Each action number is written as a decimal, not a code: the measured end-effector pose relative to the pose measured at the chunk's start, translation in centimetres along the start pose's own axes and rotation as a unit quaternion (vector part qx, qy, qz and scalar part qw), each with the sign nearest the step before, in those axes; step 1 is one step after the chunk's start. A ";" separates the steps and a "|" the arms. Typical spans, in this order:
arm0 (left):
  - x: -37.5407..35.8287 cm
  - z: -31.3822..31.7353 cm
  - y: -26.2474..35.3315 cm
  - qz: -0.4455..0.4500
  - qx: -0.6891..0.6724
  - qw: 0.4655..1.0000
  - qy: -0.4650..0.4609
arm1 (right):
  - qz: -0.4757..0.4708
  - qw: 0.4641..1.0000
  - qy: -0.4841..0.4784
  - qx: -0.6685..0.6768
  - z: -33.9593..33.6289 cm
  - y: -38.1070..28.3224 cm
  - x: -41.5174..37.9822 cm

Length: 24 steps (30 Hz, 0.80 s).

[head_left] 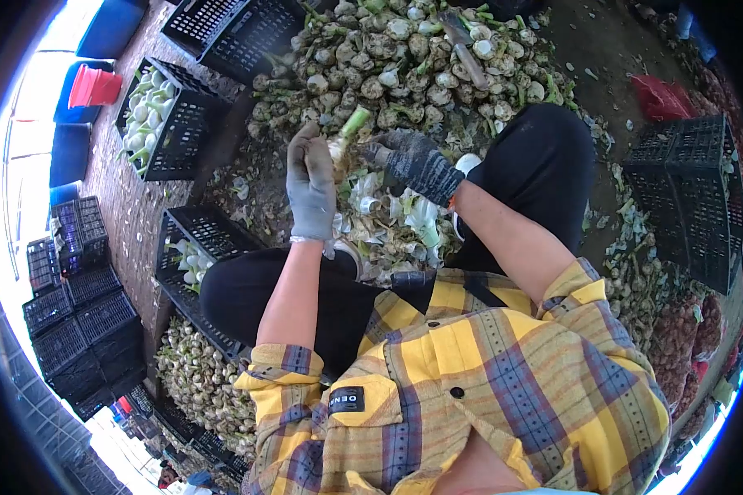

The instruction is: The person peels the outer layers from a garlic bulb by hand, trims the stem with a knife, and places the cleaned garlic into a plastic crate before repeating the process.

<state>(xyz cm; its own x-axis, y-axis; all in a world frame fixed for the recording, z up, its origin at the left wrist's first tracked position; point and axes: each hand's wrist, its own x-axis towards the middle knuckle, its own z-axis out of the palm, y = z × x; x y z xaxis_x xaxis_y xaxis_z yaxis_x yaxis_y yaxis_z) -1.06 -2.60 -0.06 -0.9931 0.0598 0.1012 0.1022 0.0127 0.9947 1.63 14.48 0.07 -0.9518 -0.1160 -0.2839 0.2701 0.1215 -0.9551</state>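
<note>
A garlic bulb (pixel 338 147) with a short green stem stands tilted between my two gloved hands, its stem pointing up and to the right. My left hand (pixel 312 186), in a pale grey glove, has its fingers closed round the bulb's left side. My right hand (pixel 417 162), in a dark knitted glove, is closed just right of the bulb; what its fingertips hold is too small to make out. Peeled skins (pixel 376 202) litter the ground below my hands. Beyond them lies a large heap of dirty bulbs (pixel 355 62).
A knife-like tool (pixel 465 54) lies on the heap. Black crates stand at left, one with pale trimmed bulbs (pixel 149 111), another beside my knee (pixel 194 260). More black crates (pixel 685 198) and a red bag (pixel 662 99) are at right. A red bucket (pixel 96 87) is upper left.
</note>
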 end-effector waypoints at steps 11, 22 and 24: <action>-1.0 1.2 0.6 0.090 0.205 0.974 -0.043 | -0.032 0.999 0.005 -0.018 0.9 2.3 1.2; -1.3 1.7 0.3 0.082 0.200 0.976 -0.035 | -0.147 0.980 0.037 -0.126 0.8 2.7 0.5; -1.5 1.9 0.4 0.082 0.166 0.982 -0.035 | -0.160 0.977 0.035 -0.137 0.8 2.8 0.5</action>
<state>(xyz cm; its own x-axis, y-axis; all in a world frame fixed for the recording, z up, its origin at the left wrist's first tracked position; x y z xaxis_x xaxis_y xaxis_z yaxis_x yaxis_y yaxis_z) 0.58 -0.78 0.18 -0.9563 0.1562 0.2473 0.2859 0.3204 0.9031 2.00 13.99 -2.87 -0.9914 -0.1237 0.0418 -0.0830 0.3497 -0.9332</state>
